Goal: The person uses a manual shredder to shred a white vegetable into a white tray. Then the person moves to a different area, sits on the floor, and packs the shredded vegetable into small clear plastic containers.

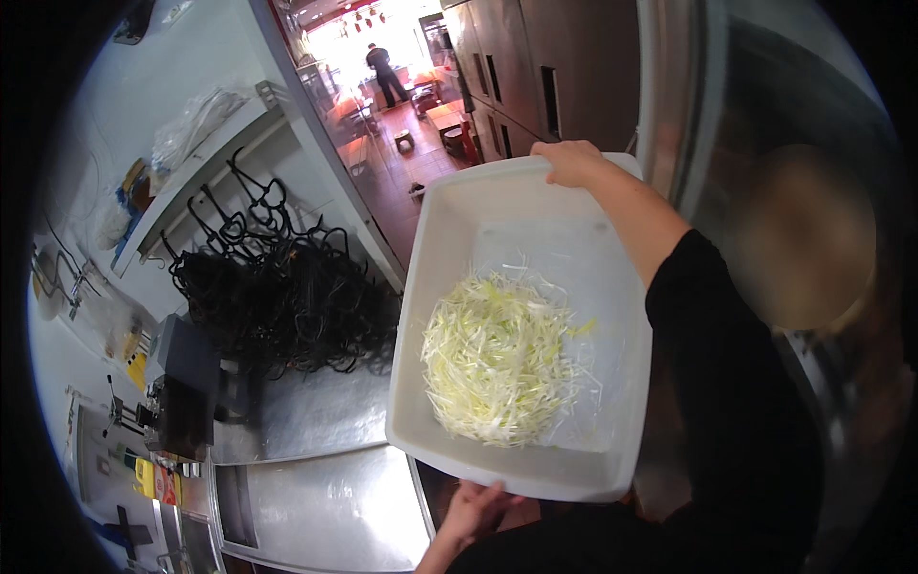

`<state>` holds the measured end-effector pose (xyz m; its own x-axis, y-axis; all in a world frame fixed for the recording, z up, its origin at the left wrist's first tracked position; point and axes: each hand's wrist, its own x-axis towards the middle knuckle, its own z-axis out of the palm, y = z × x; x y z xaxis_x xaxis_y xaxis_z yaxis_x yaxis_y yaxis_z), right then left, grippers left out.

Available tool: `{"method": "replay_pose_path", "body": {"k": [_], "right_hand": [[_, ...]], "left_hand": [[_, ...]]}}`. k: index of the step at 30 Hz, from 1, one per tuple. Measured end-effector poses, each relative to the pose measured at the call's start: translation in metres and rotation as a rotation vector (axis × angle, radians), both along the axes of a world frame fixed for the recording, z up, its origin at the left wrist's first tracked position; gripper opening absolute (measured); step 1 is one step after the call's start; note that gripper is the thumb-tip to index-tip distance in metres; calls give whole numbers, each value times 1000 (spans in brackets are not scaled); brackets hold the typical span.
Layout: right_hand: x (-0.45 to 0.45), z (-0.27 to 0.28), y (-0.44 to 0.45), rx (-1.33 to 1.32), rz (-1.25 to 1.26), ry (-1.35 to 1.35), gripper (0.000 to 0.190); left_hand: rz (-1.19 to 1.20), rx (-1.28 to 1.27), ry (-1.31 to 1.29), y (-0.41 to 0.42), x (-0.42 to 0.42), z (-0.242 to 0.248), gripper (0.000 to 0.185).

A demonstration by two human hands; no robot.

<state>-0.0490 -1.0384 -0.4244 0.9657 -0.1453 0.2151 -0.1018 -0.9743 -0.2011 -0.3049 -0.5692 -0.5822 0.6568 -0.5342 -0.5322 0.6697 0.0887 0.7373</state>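
A white rectangular plastic tub [595, 287] is held in front of me, tilted in the view. Inside it lies a round heap of finely shredded pale green and white vegetable [502, 359]; whether it is scallion or cabbage I cannot tell. A few loose shreds stick to the tub's floor beside the heap. My right hand [574, 163] grips the far rim, its arm reaching along the tub's right side. At the near rim, my left hand [479, 508] supports the tub, with some fingers hidden beneath it.
To the left is a stainless steel counter [323, 495]. A tangle of black hooks [280, 287] hangs from a rail under a shelf [201, 165]. A dark machine [179, 387] and a yellow jug [147, 477] stand farther left. Steel cabinets [574, 64] flank a doorway; a person [384, 72] stands far beyond.
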Motion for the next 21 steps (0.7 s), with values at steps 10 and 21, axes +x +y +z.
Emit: {"method": "replay_pose_path", "body": {"k": [10, 21], "right_hand": [[276, 31, -126, -242, 64, 125, 49], [567, 66, -251, -194, 2, -35, 53]], "left_hand": [[-122, -194, 153, -194, 176, -10, 62], [127, -132, 149, -300, 509, 17, 53]]}}
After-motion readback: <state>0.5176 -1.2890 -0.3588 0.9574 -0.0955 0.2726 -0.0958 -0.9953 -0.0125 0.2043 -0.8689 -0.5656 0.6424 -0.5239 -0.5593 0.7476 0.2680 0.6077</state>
